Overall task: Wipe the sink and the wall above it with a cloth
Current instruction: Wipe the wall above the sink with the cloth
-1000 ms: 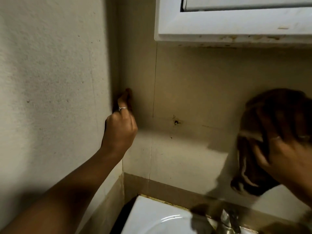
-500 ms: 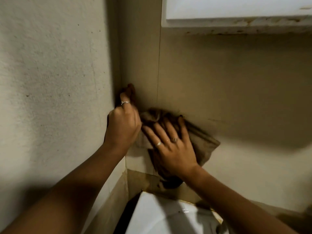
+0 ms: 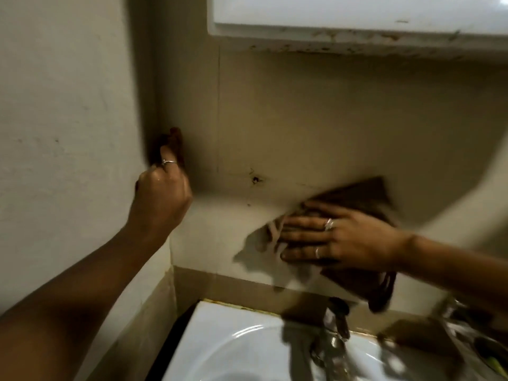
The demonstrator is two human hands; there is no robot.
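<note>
Cloth (image 3: 365, 204) is pressed flat to the wall (image 3: 316, 127) under the right hand (image 3: 338, 237), fingers spread wide, pointing to 9 o'clock. Cloth's long axis runs roughly 10 to 4. Left hand (image 3: 162, 193) is braced in the corner at 9 o'clock, curled, holding nothing visible. Sink (image 3: 228, 347) lies at 6 o'clock, cabinet (image 3: 357, 20) at 12. Wall looks smooth, stained; room is tight.
</note>
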